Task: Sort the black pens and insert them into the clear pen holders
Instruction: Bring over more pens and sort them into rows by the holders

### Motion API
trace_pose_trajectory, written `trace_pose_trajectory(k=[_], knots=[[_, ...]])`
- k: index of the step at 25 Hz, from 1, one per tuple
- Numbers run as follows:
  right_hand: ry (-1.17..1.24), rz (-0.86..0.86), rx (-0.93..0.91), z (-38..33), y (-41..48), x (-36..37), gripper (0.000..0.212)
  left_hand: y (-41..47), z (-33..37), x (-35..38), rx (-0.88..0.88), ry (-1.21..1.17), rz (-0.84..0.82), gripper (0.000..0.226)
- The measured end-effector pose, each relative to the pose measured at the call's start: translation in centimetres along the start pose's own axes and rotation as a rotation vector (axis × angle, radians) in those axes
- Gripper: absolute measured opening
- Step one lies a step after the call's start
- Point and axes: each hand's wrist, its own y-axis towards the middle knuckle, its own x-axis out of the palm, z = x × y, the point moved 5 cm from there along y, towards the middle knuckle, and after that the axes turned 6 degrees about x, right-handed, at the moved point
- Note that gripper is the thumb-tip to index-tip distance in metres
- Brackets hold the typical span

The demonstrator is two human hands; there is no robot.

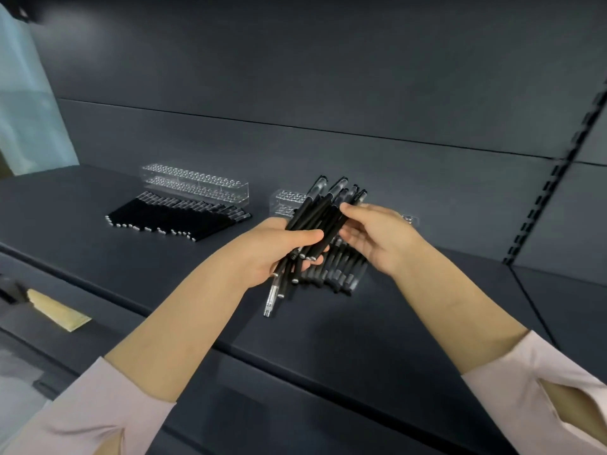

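Item 1. Two pale pink fabric sleeves, pushed back from bare forearms, at the near edge of the view.

Item 2. Flat tan paper-like piece, lying on a lower ledge at the near left.

Item 3. Dark grey matte shelf, which carried all the pens and holders.

Item 4. Left grip, clenched round the lower part of a bundle of slim black pens with clear caps. The thumb lay across the top and the fingers curled beneath. The bundle was held above the shelf, tilted up and away to the right. One pen with a clear, silvery end hung lowest from it.

Item 5. Loose pile of black pens, lying on the shelf directly under both hands.

Item 6. Right grip, pinching the upper part of the same bundle, thumb above and fingers below.

Item 7. Neat row of black pens, laid side by side on the shelf to the left, well apart from the hands.

Item 8. Long clear acrylic pen holder with rows of round holes, standing just behind that row. No pens showed in its holes.

Item 9. Second clear acrylic pen holder, behind the bundle and largely hidden by it.

Item 10. Dark grey back panel, with a slotted black upright at the far right.
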Motion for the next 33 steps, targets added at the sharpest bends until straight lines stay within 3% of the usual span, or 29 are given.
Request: trace_pose_trajectory(k=[9, 12, 15, 19, 23, 33], knots=[[-0.005, 0.213, -0.068, 2.7, 8.9, 12.1, 0.015, 8.0, -0.1, -16.2, 0.02, 0.058, -0.081, 0.011], [-0.219, 0.285, -0.051, 4.3, 10.9, 15.1, 0.006, 10.1, 0.0, -20.7, 0.001, 0.018, -0.069, 0.017], [-0.512, 0.396, -0.048, 6.3, 12.2, 17.0, 0.031, 11.4, -0.4, -23.7, -0.027, 0.004, -0.072, 0.02], [-0.747, 0.494, 0.019, 7.2, 13.2, 18.5, 0.038, 12.6, -1.2, -26.1, -0.03, -0.057, -0.084, 0.018], [-0.985, 0.478, 0.057, 7.3, 13.9, 19.4, 0.036, 12.7, -1.3, -26.8, -0.004, -0.075, -0.143, 0.015], [-1.023, 0.477, 0.057, 7.6, 14.2, 20.4, 0.031, 12.6, -2.2, -26.5, -0.014, -0.108, -0.176, 0.013]])
